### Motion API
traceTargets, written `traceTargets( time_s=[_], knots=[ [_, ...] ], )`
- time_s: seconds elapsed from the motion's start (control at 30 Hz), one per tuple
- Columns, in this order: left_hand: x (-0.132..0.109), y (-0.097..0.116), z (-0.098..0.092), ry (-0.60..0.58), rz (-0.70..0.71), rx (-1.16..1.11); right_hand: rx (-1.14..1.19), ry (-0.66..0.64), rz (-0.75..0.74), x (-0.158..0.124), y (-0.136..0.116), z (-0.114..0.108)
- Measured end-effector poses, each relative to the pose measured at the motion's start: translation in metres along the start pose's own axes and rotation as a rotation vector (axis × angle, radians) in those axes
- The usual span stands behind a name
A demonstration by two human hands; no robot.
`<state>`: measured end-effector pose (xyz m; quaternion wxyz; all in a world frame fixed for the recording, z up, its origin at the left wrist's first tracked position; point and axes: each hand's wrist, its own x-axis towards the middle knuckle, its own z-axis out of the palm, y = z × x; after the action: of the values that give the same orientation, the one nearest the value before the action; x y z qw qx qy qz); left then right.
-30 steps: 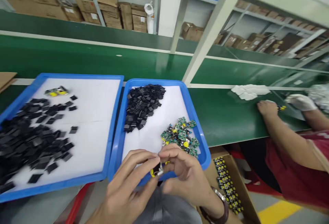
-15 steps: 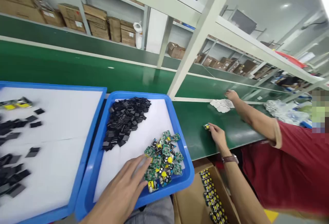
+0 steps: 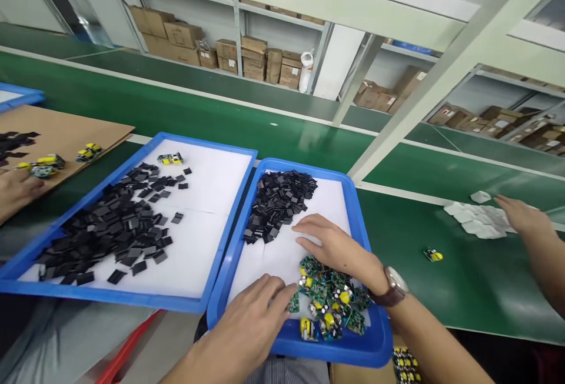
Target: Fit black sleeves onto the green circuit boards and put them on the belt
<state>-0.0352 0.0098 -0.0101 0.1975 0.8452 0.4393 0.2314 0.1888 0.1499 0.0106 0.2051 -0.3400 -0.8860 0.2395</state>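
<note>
My left hand (image 3: 258, 316) is at the near left of the pile of green circuit boards with yellow parts (image 3: 329, 296), in the blue tray (image 3: 375, 337). Its fingers are bent together, with the edge of one green circuit board (image 3: 293, 303) showing at the thumb. My right hand (image 3: 338, 249), a watch on its wrist, hovers over the tray with thumb and fingers apart and nothing in them. It is between the boards and a heap of small black pieces (image 3: 282, 201). One circuit board (image 3: 433, 254) lies alone on the green bench to the right.
Left of my tray is another blue-rimmed tray (image 3: 229, 228) with black pieces and a board. A co-worker's hand (image 3: 529, 219) is by white pieces (image 3: 479, 219) at right; another person's hand (image 3: 17, 193) is at far left. A post (image 3: 424, 104) rises behind the bench.
My right hand has let go of a circuit board on the bench and come left over the tray. My left hand's fingers have drawn together. The view has swung left.
</note>
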Motion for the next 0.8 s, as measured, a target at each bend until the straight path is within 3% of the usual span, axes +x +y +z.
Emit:
traceTargets(
  time_s=[0.1, 0.27, 0.57, 0.8],
  knots=[
    [-0.008, -0.006, 0.0, -0.06, -0.035, 0.019, -0.133, -0.151, 0.033, 0.03, -0.011, 0.015],
    [-0.006, -0.009, -0.003, -0.141, -0.088, -0.044, -0.169, -0.183, 0.138, 0.053, -0.009, 0.033],
    [-0.004, -0.014, -0.004, -0.151, -0.077, -0.103, -0.112, -0.158, 0.225, 0.042, -0.005, 0.025],
    [-0.004, -0.011, -0.004, -0.206, -0.096, -0.063, -0.074, -0.141, 0.193, 0.039, -0.004, 0.021]
  ],
)
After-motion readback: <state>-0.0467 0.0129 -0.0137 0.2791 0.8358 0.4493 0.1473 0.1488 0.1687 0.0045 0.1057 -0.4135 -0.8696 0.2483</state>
